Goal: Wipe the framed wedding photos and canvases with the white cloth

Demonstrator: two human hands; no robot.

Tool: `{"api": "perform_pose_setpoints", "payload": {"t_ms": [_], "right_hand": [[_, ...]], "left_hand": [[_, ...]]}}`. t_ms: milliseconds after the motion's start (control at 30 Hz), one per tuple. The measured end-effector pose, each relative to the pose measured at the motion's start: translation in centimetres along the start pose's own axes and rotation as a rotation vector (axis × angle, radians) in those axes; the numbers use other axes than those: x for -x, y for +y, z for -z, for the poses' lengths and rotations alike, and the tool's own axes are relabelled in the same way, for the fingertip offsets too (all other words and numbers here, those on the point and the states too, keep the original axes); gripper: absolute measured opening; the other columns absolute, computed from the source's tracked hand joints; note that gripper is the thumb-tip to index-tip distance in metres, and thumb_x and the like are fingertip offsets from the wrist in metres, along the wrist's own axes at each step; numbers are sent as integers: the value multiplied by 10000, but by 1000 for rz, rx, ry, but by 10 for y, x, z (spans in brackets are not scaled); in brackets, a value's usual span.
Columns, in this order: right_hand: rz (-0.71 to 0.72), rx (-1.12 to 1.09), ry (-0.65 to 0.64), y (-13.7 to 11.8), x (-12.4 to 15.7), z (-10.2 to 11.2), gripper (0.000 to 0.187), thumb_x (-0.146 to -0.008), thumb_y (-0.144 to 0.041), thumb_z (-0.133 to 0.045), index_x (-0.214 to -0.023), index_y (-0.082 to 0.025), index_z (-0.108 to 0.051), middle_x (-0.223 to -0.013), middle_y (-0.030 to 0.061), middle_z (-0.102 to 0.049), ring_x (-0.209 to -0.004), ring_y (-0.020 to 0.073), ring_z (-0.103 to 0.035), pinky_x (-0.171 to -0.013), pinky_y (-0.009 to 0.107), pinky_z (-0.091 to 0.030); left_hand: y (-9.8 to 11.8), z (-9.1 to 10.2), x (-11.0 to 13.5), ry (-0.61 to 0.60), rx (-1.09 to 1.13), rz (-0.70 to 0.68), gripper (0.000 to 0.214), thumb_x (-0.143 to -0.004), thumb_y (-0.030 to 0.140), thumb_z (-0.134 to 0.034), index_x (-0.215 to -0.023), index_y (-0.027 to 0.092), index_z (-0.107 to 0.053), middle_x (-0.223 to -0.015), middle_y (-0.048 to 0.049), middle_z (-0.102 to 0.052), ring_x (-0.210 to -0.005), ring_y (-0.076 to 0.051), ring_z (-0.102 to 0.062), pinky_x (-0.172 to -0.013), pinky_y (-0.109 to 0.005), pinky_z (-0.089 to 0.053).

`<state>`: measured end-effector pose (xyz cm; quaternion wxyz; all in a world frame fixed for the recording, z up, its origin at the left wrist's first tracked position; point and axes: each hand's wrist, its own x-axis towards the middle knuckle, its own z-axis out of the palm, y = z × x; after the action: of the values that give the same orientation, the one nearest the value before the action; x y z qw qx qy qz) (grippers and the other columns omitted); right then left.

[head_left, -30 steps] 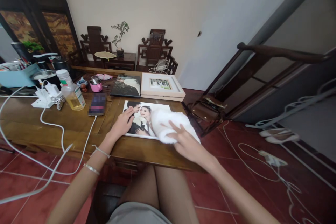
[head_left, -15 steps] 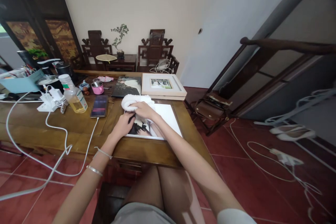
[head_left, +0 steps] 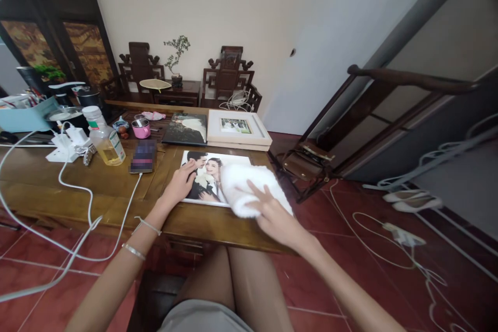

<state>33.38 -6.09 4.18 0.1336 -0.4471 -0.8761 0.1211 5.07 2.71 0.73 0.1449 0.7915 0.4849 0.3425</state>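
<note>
A photo print of a couple lies flat on the wooden table. My left hand rests on its left edge, fingers stretched out flat and holding nothing. A folded white towel covers the photo's right part and reaches over its right side. On top of the towel is my right hand, gripping it, with some fingers spread across it and the thumb side partly hidden.
Behind the photo are a white picture frame and a dark photo panel. To the left stand a phone on a cable, a pink cup, a bottle and a power strip. A wooden chair is at right.
My right hand has moved the towel from the photo's top left to the right and nearer to me, uncovering the couple. My left hand stays at the left edge, its fingers now flatter.
</note>
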Motion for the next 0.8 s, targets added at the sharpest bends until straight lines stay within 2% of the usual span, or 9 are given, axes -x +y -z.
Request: {"api": "perform_pose_setpoints", "payload": {"t_ms": [100,167,233,333,433,533,600,667,800], "right_hand": [[96,-16,-53,-21,27,1,704,-552,52,-361,-1117,-234,-670,-1486,24,-403,-1444,258,-111,-1134,631,-119],[93,-21,-64,-20,23,4,678,-559,47,-366,-1094,-229,-679,-1483,34,-407,-1439,255,-151,-1139,613,-141],[43,-7,-45,-5,2,7,631,-592,36,-375,-1089,-198,-684,-1479,79,-408,-1430,265,-188,-1137,601,-156],[-54,55,4,30,-47,9,557,-669,2,-404,-1141,-140,-664,-1457,162,-424,-1414,295,-237,-1120,605,-176],[-113,108,9,58,-90,10,540,-717,-12,-414,-1205,-110,-623,-1410,191,-481,-1409,304,-253,-1101,609,-202],[-126,123,24,65,-103,7,547,-728,-10,-408,-1229,-105,-604,-1406,203,-483,-1414,322,-238,-1083,633,-206],[-114,134,37,58,-92,3,548,-720,-11,-410,-1219,-113,-611,-1432,202,-452,-1416,333,-230,-1081,644,-194],[-69,135,42,43,-69,0,546,-702,-4,-412,-1187,-124,-631,-1463,182,-418,-1422,337,-214,-1088,647,-179],[54,80,13,0,-10,-3,614,-614,38,-385,-1112,-187,-665,-1492,71,-402,-1439,306,-165,-1111,650,-150]], "left_hand": [[-1,0,-1,-27,-16,-5,423,-914,228,-383,-1283,147,-573,-1411,-101,-506,-1361,-221,-403,-1158,-429,-304],[-1,1,-1,-40,-26,-11,429,-917,233,-374,-1293,152,-565,-1419,-95,-499,-1367,-217,-393,-1161,-421,-298],[0,3,-2,-47,-37,-19,437,-921,238,-365,-1295,130,-564,-1423,-109,-491,-1370,-216,-387,-1164,-406,-291],[1,5,-2,-57,-48,-23,449,-925,239,-358,-1295,87,-562,-1422,-140,-484,-1371,-218,-386,-1166,-393,-284],[1,6,-1,-57,-43,-19,438,-923,238,-369,-1291,110,-570,-1426,-120,-481,-1366,-212,-392,-1161,-396,-294],[0,5,-1,-45,-29,-2,425,-915,233,-387,-1284,143,-579,-1424,-94,-490,-1358,-208,-404,-1159,-399,-297],[0,4,-1,-35,-26,6,419,-909,225,-396,-1274,151,-589,-1417,-88,-499,-1353,-208,-412,-1160,-397,-299],[-1,2,-1,-23,-28,6,413,-903,212,-398,-1259,153,-601,-1410,-85,-507,-1350,-209,-417,-1158,-396,-303],[0,1,-2,-23,-46,0,421,-901,194,-388,-1258,122,-599,-1411,-107,-504,-1355,-216,-409,-1158,-391,-304]]}}
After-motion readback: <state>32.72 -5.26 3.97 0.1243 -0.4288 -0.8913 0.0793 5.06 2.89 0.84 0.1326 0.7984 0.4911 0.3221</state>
